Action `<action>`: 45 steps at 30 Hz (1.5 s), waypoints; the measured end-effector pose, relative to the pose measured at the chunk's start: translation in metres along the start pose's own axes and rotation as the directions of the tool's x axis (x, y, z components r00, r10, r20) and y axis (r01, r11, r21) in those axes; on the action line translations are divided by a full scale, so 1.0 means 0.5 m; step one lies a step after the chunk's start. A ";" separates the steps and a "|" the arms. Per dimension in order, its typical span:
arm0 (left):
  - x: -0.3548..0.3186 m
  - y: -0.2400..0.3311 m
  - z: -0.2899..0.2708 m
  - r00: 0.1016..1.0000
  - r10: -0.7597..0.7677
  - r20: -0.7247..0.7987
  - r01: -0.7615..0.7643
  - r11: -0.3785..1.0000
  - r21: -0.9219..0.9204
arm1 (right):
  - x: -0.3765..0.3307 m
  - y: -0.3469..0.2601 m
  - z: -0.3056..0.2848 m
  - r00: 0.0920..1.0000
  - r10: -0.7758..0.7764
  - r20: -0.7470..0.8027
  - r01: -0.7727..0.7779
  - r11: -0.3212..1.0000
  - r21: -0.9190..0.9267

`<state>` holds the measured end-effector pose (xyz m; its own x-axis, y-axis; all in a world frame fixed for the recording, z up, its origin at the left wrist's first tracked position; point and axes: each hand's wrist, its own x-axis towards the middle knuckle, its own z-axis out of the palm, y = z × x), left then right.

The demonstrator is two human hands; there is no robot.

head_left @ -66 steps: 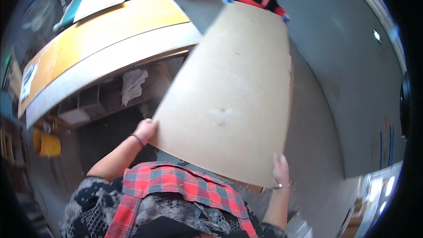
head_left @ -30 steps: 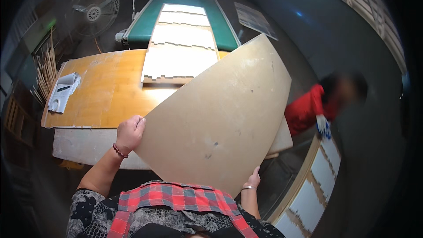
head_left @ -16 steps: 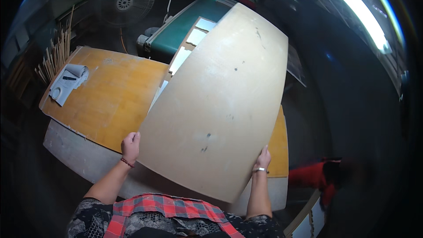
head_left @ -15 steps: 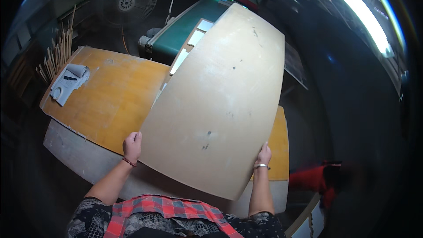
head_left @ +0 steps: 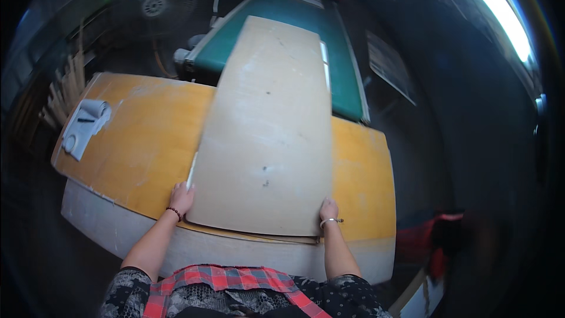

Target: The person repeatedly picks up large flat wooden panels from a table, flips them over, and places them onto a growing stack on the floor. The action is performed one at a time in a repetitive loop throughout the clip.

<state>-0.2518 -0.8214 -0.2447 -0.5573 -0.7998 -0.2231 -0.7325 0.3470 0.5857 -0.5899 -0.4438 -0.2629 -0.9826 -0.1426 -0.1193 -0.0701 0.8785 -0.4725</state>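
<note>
A large beige board (head_left: 265,129) with a few dark marks lies lengthwise in front of me. It covers part of the orange tabletop (head_left: 153,135), and its far end reaches over the green conveyor belt (head_left: 294,15). My left hand (head_left: 183,198) grips its near left edge, fingers closed. On the opposite side my right hand (head_left: 329,208) is closed around the near right edge. A white strip (head_left: 325,65) peeks out beyond the board's far right edge, and whatever else is beneath stays hidden.
Papers (head_left: 87,122) with a pen and a tape roll lie on the tabletop's left end. Beyond them stand several wooden sticks (head_left: 69,91). A fan (head_left: 154,6) is at the far left. Below the tabletop's near side, a grey-white surface (head_left: 100,215) juts out toward me.
Both hands have brought the board down and nearer. Its far end has swung left, so it now points straight away from me, and the white pieces on its left are mostly covered.
</note>
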 end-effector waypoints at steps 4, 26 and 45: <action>-0.028 -0.011 -0.004 0.992 -0.118 0.043 0.119 0.993 -0.023 | -0.096 -0.009 -0.023 0.999 -0.036 0.015 0.036 0.999 -0.027; -0.595 -0.511 -0.211 0.841 0.012 0.541 -0.050 0.997 0.056 | -1.015 0.266 0.013 0.929 0.325 0.175 -0.356 0.915 0.192; -0.959 -0.603 -0.136 0.804 0.147 0.576 -0.185 0.983 0.008 | -1.531 0.560 -0.058 0.852 0.523 0.012 -0.496 0.801 0.334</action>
<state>0.2626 -0.5758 -0.2614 -0.7808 -0.3100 -0.5425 -0.6199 0.4931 0.6103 0.1377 -0.0756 -0.2786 -0.8719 0.3326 -0.3594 0.4892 0.6223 -0.6111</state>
